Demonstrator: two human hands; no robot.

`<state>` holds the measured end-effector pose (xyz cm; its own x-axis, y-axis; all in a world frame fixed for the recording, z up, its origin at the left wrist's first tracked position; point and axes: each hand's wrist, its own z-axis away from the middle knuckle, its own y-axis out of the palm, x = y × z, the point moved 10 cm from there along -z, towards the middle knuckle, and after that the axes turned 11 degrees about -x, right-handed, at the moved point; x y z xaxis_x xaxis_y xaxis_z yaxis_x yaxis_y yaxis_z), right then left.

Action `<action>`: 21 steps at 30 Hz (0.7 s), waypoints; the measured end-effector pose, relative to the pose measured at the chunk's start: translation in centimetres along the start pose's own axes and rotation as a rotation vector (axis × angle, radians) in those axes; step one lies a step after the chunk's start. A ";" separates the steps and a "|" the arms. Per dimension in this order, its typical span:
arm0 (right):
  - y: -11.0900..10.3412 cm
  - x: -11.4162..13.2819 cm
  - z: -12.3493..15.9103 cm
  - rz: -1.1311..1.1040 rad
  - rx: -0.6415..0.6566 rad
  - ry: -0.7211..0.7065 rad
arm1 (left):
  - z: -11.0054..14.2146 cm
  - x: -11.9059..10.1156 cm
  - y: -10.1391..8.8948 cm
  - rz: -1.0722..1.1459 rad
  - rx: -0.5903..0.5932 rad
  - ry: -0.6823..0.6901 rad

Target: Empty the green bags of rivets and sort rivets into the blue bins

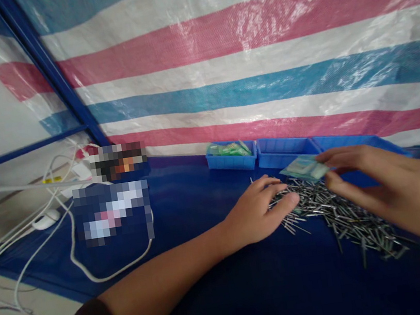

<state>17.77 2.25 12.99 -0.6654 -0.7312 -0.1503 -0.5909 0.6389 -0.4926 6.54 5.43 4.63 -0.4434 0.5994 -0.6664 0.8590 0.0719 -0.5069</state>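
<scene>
My left hand [260, 208] rests on the left end of a pile of thin metal rivets or pins [342, 206], its fingers spread over them. Between the thumb and fingers of my right hand [386, 185] is a small clear plastic bag [303, 168] with a greenish tint, held above the pile. What lies inside the bag is too blurred to name. Behind the pile, a blue bin [232, 162] is filled with similar green-tinted packets [228, 148].
Two more blue bins stand in the row, a middle one [285, 149] and a right one [356, 144]. White cables [94, 280] loop over the left of the blue table [182, 182]. A striped plastic sheet [223, 82] hangs behind, beside a blue metal post [53, 75].
</scene>
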 end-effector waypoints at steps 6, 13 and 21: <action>0.0 1.9 2.7 -0.128 -0.059 0.049 | -0.5 3.1 1.2 0.577 0.052 -0.503; 1.9 0.9 4.2 -0.362 -0.011 0.352 | -0.2 2.9 0.9 0.772 -0.043 -0.560; 8.2 0.0 8.9 -1.001 0.267 1.131 | -0.6 0.0 -3.1 0.306 -0.279 -0.165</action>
<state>17.01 5.37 1.30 -0.1177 -0.1840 0.9758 -0.9795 -0.1402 -0.1446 4.05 5.67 6.54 -0.1730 0.4928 -0.8528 0.9832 0.1370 -0.1204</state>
